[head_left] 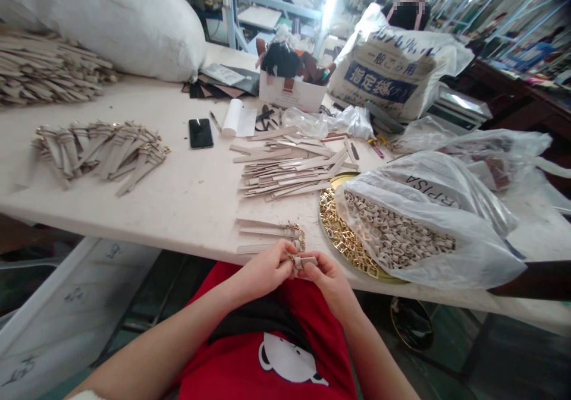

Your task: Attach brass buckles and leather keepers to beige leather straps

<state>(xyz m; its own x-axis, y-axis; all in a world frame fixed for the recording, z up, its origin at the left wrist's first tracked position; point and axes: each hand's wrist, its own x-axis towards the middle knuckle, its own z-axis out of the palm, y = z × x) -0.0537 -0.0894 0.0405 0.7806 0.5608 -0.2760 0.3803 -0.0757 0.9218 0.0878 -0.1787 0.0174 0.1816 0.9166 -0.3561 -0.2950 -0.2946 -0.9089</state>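
Note:
Just over the table's front edge, my left hand (274, 264) and my right hand (325, 275) meet on one beige strap (307, 261) with a gold buckle. Both are closed, pinching it between thumbs and fingers; the fingers hide part of the buckle. Right behind my hands lie a few beige straps with buckles (267, 229). Farther back is a loose pile of plain beige strips (285, 171). To the right, a round tray (341, 177) holds many gold buckles (343, 233), and a clear plastic bag full of small beige loops (397, 227) rests partly over it.
Buckled straps (102, 150) are heaped at the left, with a larger strip stack (49, 67) behind. A phone (200, 133), a paper roll (232, 117), a filled white box (292, 93) and a big printed bag (388, 67) stand farther back. Another person (408, 10) is in the background.

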